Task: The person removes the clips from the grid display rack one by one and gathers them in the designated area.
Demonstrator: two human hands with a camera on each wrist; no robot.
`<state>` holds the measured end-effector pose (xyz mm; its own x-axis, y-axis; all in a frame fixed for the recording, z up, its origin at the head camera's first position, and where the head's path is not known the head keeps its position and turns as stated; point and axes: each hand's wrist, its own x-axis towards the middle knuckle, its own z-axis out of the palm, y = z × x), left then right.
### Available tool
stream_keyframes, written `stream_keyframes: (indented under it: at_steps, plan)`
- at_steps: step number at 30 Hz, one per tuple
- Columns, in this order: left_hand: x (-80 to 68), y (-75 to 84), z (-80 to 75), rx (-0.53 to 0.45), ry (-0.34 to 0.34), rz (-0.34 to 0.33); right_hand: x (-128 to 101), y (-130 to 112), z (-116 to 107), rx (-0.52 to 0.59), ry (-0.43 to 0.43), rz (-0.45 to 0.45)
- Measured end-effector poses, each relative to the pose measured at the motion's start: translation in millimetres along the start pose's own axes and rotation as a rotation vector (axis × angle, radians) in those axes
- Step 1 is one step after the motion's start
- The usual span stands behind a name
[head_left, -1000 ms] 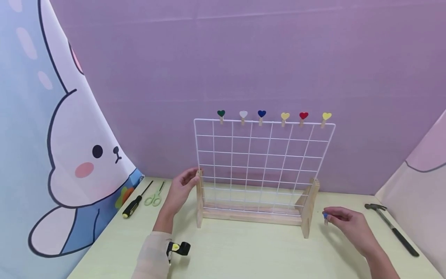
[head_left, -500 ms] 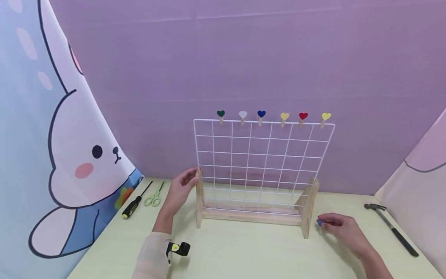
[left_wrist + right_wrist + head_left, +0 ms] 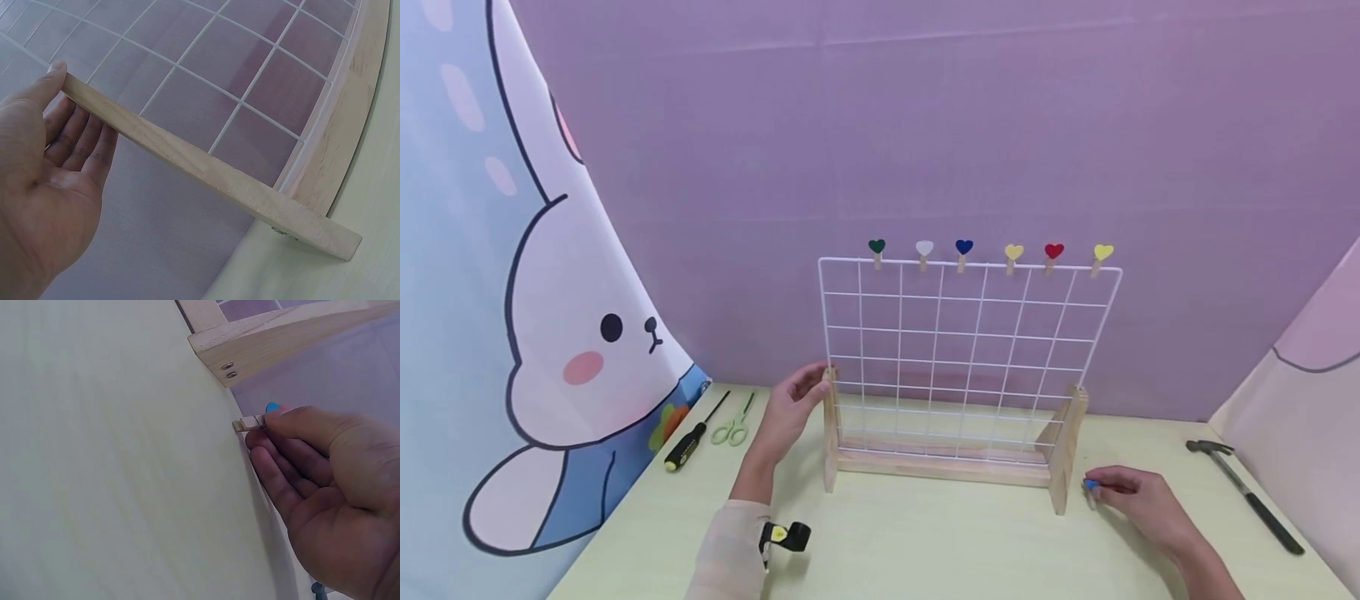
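A white wire grid (image 3: 955, 333) stands upright in a wooden stand (image 3: 943, 473). Along its top bar sits a row of small clothespins with coloured hearts, among them a green-heart clothespin (image 3: 877, 247) and a red-heart clothespin (image 3: 1054, 252). My left hand (image 3: 790, 408) grips the top of the stand's left upright (image 3: 206, 165), thumb on one side and fingers on the other. Right of the stand, low over the table, my right hand (image 3: 1138, 496) pinches a small wooden clothespin (image 3: 250, 422) with a blue top between thumb and fingers; its jaw end points away from the palm.
On the left of the table (image 3: 925, 542) lie a black and yellow screwdriver (image 3: 688, 446) and light green scissors (image 3: 730, 429). A claw hammer (image 3: 1247, 496) lies at the right. Behind the stand hangs a purple cloth (image 3: 925, 125).
My right hand has moved slightly down and left toward the stand's right upright, still pinching the clothespin. My left hand and the grid have stayed in place.
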<state>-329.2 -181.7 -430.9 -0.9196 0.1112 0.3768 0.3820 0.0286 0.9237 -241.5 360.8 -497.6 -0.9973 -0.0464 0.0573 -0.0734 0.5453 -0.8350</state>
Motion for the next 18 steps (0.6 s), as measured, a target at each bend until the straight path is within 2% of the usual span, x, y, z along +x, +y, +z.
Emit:
stream_keyframes:
  at_steps: [18]
  plan:
    - [0.2, -0.2, -0.8, 0.020, -0.002, 0.011, 4.1, 8.7, 2.9, -0.064, -0.008, -0.058]
